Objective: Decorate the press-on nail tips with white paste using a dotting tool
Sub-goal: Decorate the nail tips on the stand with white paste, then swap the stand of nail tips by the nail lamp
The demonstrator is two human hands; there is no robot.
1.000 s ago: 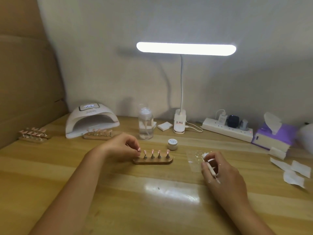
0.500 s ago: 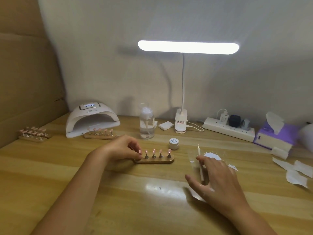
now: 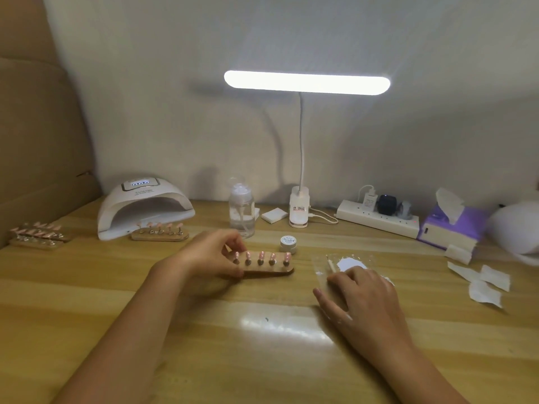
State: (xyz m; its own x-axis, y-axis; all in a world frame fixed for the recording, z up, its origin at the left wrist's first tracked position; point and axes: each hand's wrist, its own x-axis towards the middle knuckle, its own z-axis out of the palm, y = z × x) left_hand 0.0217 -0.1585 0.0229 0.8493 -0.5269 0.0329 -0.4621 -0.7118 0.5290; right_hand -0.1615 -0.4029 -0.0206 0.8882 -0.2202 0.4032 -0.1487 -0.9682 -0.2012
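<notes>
Right hand (image 3: 361,298) has let go of the dotting tool (image 3: 330,263) since a second ago: it was pinched in the fingers then, now it lies loose on the clear sheet (image 3: 319,262). Fingers are straight and spread, flat on the sheet, gripping nothing. Tool's near end is hidden under the index fingertip, far end pokes out ahead. Long axis runs away from the person, leaning slightly left. White paste (image 3: 350,262) sits just right of it; touching or not, can't tell. Left hand (image 3: 210,255) has fingers curled round the left end of the wooden holder (image 3: 271,271). Five pink nail tips (image 3: 261,256) stand upright on it, left of the sheet, near. Holder has barely shifted. Right hand is plainly nearer the tool; re-grip looks like an index-and-thumb pinch across that axis. Small jar (image 3: 288,243) just behind holder, lid on
</notes>
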